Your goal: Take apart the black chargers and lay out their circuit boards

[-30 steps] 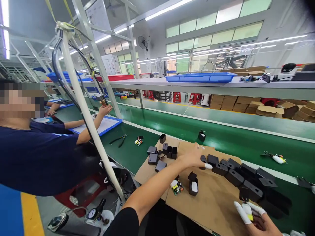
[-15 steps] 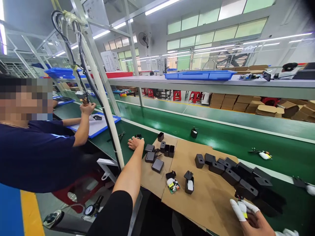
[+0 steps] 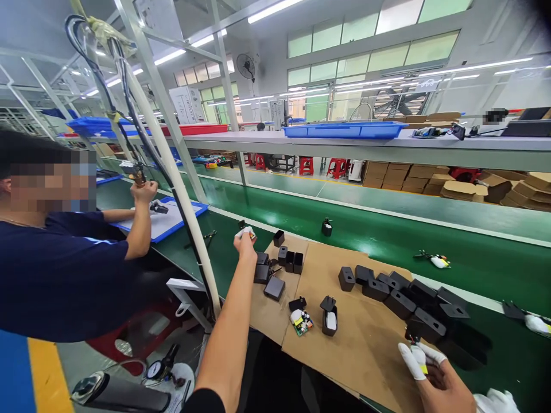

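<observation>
Left hand (image 3: 244,244) grips small circuit assembly (image 3: 249,232); right hand (image 3: 441,376) pinches yellow-marked module (image 3: 424,369) near black housings (image 3: 400,304) along cardboard (image 3: 361,350) edge.

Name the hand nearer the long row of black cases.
Right. The right hand is beside the near end of the long row; the left hand is far to its left.

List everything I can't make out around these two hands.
All in the head view:
- Most of the yellow-and-white part in the right hand: covered by the fingers.
- Details of the small piece in the left hand: partly covered by fingers, too small.
- The white shape at lower right: cut off by the bottom edge.
- The gauge reading: too small.
</observation>
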A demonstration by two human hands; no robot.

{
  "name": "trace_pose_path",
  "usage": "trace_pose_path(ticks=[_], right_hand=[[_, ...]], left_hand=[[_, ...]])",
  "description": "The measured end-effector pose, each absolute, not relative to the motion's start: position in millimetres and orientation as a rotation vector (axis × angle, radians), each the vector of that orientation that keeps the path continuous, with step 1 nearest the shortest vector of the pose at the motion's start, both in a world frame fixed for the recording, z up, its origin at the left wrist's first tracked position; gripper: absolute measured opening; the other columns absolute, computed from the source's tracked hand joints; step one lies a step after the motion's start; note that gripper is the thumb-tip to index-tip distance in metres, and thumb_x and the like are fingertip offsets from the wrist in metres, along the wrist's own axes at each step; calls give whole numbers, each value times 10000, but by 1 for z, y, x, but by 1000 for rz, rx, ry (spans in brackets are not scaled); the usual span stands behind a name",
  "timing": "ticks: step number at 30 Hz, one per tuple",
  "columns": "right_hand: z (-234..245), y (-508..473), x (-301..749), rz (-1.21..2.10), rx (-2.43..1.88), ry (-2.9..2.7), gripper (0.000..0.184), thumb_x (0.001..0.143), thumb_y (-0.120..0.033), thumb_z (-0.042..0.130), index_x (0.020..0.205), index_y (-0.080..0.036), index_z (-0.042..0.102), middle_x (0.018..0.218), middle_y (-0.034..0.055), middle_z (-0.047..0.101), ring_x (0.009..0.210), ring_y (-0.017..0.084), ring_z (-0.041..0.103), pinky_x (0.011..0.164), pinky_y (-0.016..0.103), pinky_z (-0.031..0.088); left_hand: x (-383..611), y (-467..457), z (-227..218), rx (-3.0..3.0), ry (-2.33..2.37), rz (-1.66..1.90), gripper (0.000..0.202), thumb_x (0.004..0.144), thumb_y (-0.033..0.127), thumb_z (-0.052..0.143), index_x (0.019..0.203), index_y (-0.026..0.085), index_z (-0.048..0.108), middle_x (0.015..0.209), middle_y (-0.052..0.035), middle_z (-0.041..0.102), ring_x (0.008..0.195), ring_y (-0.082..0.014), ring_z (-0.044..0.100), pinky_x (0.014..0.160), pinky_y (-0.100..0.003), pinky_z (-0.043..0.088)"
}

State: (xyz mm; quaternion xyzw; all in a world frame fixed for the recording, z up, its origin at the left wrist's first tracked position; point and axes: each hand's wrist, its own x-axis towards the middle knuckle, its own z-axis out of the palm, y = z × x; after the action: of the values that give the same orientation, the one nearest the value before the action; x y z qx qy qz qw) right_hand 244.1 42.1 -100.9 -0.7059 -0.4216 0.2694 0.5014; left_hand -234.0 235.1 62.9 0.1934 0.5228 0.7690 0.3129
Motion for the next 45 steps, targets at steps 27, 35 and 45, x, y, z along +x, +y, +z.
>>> trace_pose_path(ticks=[27,35,45], right_hand=[[-75,42,225,681,-1584,-963,589,743,-652,839,1080,-174,779,981,90,803,834,251,704,748,359,549],[-78,41,228,704,-1572,-959,559,713,-592,891,1072,-180,769,1000,82,788,870,246,706,829,370,553],[-82,41,228,721,-1540,-945,592,708,-588,911,1111,-176,779,1015,78,802,880,245,723,823,357,574]], left_hand=[[-76,112,35,2007,1275,1413,609,787,89,749,1348,291,628,1192,-92,671,1130,-312,673,1017,-478,558],[-75,66,81,2122,1320,1356,418,746,128,814,1109,304,703,1208,-80,710,1094,-321,722,926,-458,598],[-84,146,35,1962,1625,1037,309,696,182,832,928,282,654,1035,-55,663,996,-316,680,900,-460,533]])
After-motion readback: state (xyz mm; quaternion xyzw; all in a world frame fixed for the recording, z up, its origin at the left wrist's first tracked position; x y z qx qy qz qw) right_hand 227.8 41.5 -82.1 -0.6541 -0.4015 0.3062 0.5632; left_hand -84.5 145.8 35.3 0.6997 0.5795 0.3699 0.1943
